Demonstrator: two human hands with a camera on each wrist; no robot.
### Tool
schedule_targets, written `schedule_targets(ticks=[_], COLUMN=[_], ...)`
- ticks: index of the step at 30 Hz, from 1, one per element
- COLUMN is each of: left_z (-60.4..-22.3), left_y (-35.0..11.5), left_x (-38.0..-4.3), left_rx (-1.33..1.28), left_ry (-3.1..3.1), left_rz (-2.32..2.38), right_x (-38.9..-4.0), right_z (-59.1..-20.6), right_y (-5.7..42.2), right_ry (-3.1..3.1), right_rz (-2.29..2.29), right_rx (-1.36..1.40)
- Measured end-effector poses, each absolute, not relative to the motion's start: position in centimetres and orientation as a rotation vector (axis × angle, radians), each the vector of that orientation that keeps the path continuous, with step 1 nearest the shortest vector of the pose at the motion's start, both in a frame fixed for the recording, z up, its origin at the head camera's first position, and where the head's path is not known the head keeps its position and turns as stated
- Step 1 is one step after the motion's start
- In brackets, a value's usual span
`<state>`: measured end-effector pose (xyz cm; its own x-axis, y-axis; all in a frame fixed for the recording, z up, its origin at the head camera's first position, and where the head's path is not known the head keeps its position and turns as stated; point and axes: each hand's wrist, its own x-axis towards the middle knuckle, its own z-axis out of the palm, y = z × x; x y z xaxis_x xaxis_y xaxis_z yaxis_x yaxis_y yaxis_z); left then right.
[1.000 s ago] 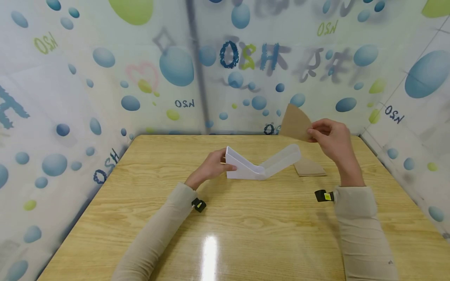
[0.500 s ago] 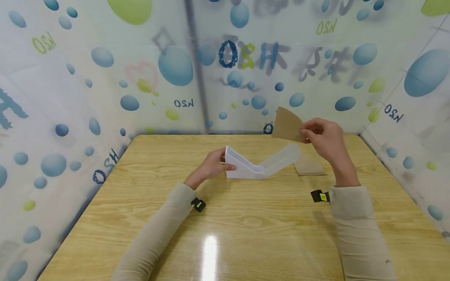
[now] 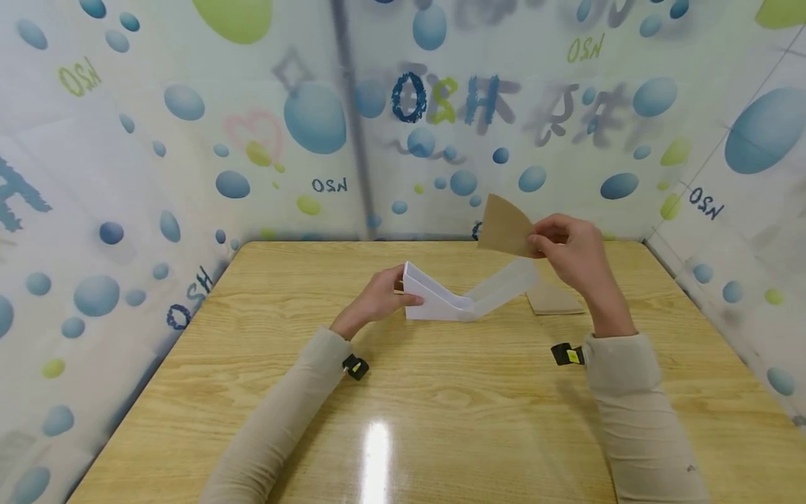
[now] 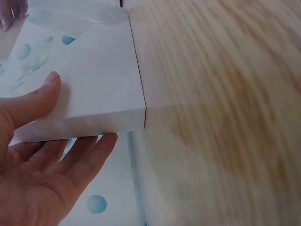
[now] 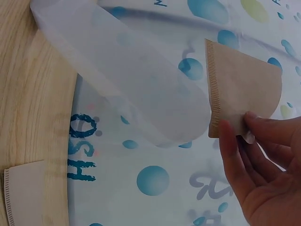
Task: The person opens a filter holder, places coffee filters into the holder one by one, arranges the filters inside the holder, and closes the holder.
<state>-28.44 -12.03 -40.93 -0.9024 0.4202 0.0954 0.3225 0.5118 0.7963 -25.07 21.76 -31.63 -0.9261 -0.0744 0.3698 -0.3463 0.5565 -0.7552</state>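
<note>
A white plastic box (image 3: pixel 437 302) with a hinged translucent lid (image 3: pixel 506 285) stands on the table, its lid swung open toward the right. My left hand (image 3: pixel 376 297) grips the box's left end, thumb on the near face and fingers behind; the left wrist view shows the thumb on the box's side (image 4: pixel 99 80). Above the lid, my right hand (image 3: pixel 576 252) pinches a brown paper coffee filter (image 3: pixel 506 227) by its edge. The filter's crimped seam shows in the right wrist view, where the filter (image 5: pixel 242 89) appears beside the lid's rounded end.
A stack of brown coffee filters (image 3: pixel 555 301) lies on the wooden table (image 3: pixel 441 399), right of the box and partly behind the lid. A patterned curtain wall (image 3: pixel 403 154) rises at the table's back edge.
My right hand has moved left with the coffee filter, bringing it from right of the lid to above it. My left hand and the box have stayed in place.
</note>
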Motion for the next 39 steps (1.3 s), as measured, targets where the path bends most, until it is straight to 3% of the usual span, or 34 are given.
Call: schedule_targets(ticks=[39], left_z=[-41.0], left_y=[-12.1], left_x=[-28.4], left_rx=[0.649], left_ry=[2.63], left_rz=[1.354], right_x=[-25.6], right_z=[-32.8], right_y=[18.8], right_ry=[-2.514], right_rz=[1.172], right_rx=[0.48])
